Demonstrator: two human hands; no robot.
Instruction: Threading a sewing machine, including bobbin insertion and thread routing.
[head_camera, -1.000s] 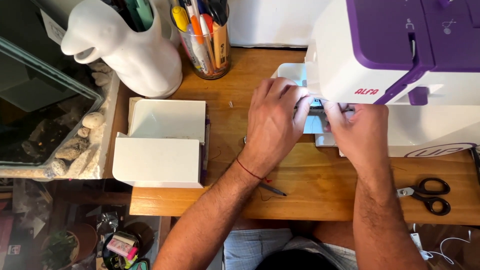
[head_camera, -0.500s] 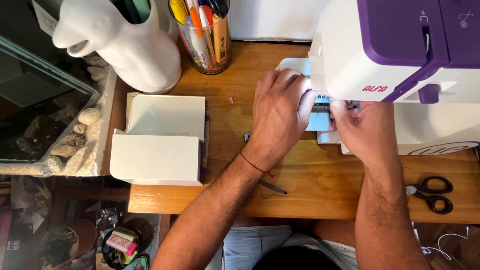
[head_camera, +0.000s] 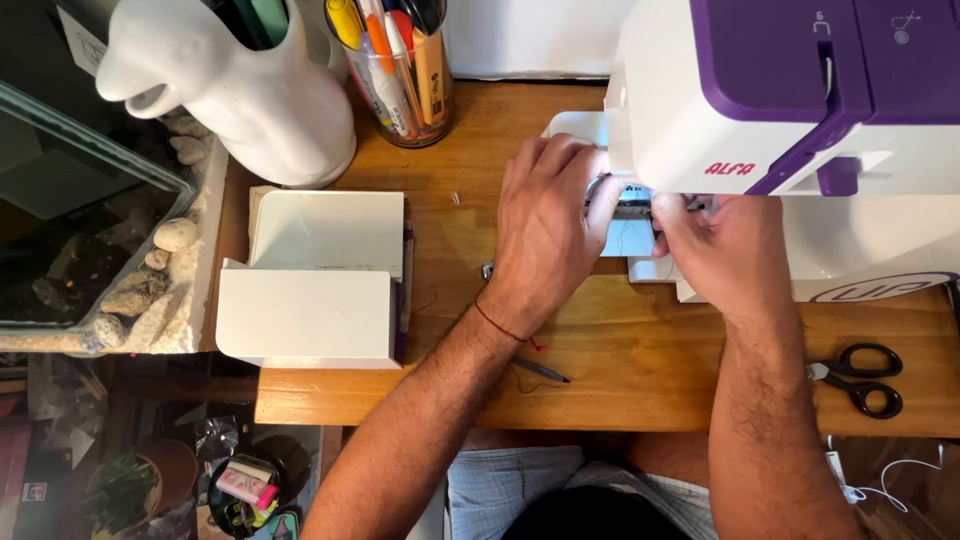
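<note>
A white and purple sewing machine (head_camera: 780, 110) stands on the wooden desk (head_camera: 620, 360). Both my hands meet under its head, at the needle area. My left hand (head_camera: 548, 235) reaches in from the left with its fingers curled against the machine's small metal parts (head_camera: 630, 200). My right hand (head_camera: 712, 250) pinches at the same spot from the right. What the fingertips grip is hidden by the hands and the machine's head. A thin red cord circles my left wrist.
A white detached machine case part (head_camera: 310, 280) lies at the desk's left. Behind it stand a white jug (head_camera: 240, 90) and a glass of pens (head_camera: 400, 70). Black scissors (head_camera: 860, 378) lie at right, a thin dark tool (head_camera: 540, 370) near the front edge. A glass tank (head_camera: 80, 220) sits far left.
The view has shifted slightly. My two hands stay together at the needle area, with only small finger movements.
</note>
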